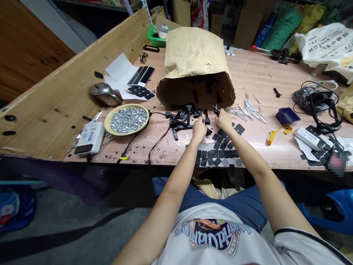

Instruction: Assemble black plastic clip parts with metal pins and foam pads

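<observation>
My left hand [199, 129] is closed on a small black plastic part [206, 118] beside a heap of black plastic parts [182, 119] lying at the mouth of a brown paper sack [194, 62]. My right hand [224, 120] is pinched on another small black piece [216, 109] next to it. Both hands hover close together above a sheet of black adhesive pads [220, 151] near the table's front edge. A pile of thin metal pins [246, 109] lies just right of my right hand.
A yellow plate [110, 127] of small silver nuts sits at the left, with a white device [89, 138] and a metal cup [106, 94] near it. A blue tray [286, 116], a yellow strap [275, 133], cables and a white bag [328, 46] lie at the right. A wooden board [68, 84] walls the left side.
</observation>
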The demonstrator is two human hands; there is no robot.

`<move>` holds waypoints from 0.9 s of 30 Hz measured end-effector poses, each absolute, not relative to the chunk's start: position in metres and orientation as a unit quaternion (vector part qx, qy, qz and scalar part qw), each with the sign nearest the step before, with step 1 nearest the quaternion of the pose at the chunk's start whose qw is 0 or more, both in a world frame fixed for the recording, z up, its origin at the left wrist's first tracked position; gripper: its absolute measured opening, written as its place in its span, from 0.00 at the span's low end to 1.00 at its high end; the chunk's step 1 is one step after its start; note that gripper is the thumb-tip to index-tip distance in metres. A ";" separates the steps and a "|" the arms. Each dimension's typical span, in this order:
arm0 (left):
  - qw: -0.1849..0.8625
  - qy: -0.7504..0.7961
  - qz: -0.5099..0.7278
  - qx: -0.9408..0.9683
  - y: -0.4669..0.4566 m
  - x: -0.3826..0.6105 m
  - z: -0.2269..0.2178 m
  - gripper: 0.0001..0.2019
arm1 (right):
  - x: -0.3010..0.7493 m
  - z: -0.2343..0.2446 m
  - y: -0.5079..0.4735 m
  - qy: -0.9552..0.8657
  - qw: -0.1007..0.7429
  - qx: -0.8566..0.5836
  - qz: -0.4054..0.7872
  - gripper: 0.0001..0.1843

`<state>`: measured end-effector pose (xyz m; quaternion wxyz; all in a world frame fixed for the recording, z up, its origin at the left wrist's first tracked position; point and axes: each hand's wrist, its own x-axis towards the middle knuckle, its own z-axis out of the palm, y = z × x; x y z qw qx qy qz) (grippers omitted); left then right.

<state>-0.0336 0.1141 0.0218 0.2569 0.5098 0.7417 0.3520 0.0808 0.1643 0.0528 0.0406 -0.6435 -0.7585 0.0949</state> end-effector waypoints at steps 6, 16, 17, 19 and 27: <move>0.148 0.706 0.121 0.682 0.086 -0.026 0.032 0.16 | 0.116 0.059 0.139 -0.732 0.045 -0.663 0.149 0.16; 0.183 0.809 0.233 0.508 0.137 -0.039 0.038 0.14 | 0.135 0.062 0.116 -0.706 0.115 -0.673 0.189 0.15; 0.192 0.816 0.219 0.500 0.144 -0.038 0.039 0.13 | 0.135 0.063 0.116 -0.706 0.121 -0.672 0.189 0.15; 0.214 0.829 0.189 0.481 0.157 -0.035 0.042 0.11 | 0.134 0.062 0.115 -0.704 0.129 -0.672 0.191 0.15; 0.191 0.787 0.224 0.543 0.165 -0.041 0.041 0.19 | 0.143 0.058 0.113 -0.690 0.142 -0.680 0.201 0.15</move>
